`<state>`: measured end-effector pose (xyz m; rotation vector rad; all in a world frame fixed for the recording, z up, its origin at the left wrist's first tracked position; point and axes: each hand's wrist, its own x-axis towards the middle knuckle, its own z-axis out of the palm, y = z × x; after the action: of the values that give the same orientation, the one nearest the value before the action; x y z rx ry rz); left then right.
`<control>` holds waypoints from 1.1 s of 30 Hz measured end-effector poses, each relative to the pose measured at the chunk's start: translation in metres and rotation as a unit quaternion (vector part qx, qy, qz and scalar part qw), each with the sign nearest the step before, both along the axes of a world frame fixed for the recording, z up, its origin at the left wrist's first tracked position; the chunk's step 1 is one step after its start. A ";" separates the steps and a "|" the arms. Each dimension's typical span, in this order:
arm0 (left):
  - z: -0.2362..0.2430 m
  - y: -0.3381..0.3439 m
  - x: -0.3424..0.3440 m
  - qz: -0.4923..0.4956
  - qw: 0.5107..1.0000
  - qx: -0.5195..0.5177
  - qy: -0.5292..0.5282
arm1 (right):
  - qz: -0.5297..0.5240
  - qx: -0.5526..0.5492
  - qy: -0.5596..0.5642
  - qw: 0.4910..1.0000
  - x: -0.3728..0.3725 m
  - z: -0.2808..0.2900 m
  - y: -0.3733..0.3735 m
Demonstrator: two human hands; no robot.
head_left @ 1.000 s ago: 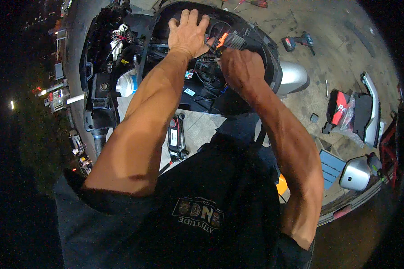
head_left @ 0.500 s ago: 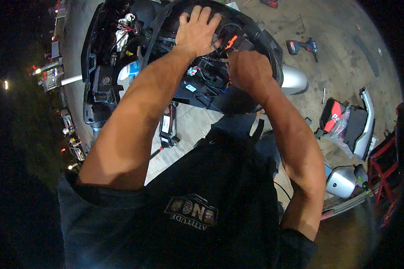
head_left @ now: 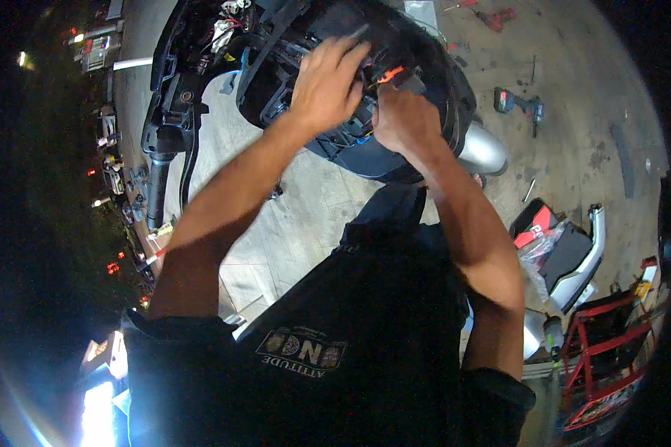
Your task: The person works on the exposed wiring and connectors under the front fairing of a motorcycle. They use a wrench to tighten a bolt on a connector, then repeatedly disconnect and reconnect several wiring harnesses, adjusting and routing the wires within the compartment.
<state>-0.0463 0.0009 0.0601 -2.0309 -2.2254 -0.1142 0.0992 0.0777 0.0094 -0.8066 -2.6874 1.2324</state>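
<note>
My left hand (head_left: 328,86) is over the opened rear body of a scooter (head_left: 380,167), palm down, fingers stretched and apart, with slight blur at the tips. Dark parts and cables lie under it. Beside it, my right hand (head_left: 406,115) is closed, knuckles up, at the right side of the same opening. Its fingertips are turned away, so whatever they grip is hidden. An orange plastic piece (head_left: 390,74) shows just beyond the right hand. A small blue part (head_left: 364,139) sits among black parts below the hands.
A silver exhaust cover (head_left: 484,151) juts out at the scooter's right. On the floor lie a cordless drill (head_left: 520,104), a red-handled tool (head_left: 496,18), a silver-edged panel (head_left: 585,257) and a red metal frame (head_left: 604,343). A handlebar grip (head_left: 157,190) hangs left; a bright lamp (head_left: 97,413) glows lower left.
My left hand has lifted its fingers and drawn back slightly toward me. My right hand stays closed near the orange piece. The whole view has shifted, and the lamp now shows at lower left.
</note>
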 end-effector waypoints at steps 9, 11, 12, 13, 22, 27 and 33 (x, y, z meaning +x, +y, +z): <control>-0.037 -0.068 0.054 0.283 0.934 0.089 -0.201 | 0.006 -0.073 0.016 0.997 -0.004 -0.007 0.008; -0.045 -0.062 0.053 0.276 0.940 0.093 -0.177 | 0.016 -0.060 0.016 0.998 -0.003 -0.005 0.007; -0.048 -0.057 0.050 0.283 0.936 0.094 -0.185 | 0.014 -0.049 0.013 0.999 -0.003 -0.004 0.008; -0.048 -0.055 0.046 0.285 0.937 0.084 -0.183 | 0.016 -0.047 0.011 0.999 -0.002 -0.003 0.008; -0.044 -0.060 0.041 0.263 0.945 0.035 -0.189 | 0.029 -0.031 -0.030 0.999 0.009 -0.006 0.006; -0.046 -0.060 0.037 0.261 0.944 0.032 -0.197 | 0.014 -0.031 -0.054 0.998 0.025 -0.036 0.011; -0.044 -0.059 0.039 0.241 0.948 0.056 -0.200 | -0.035 -0.058 0.127 0.990 0.017 -0.058 0.018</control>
<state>-0.0072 -0.0586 0.0161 -1.4485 -2.8080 -0.6319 0.1161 0.0957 -0.0489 -0.6974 -2.3865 1.3810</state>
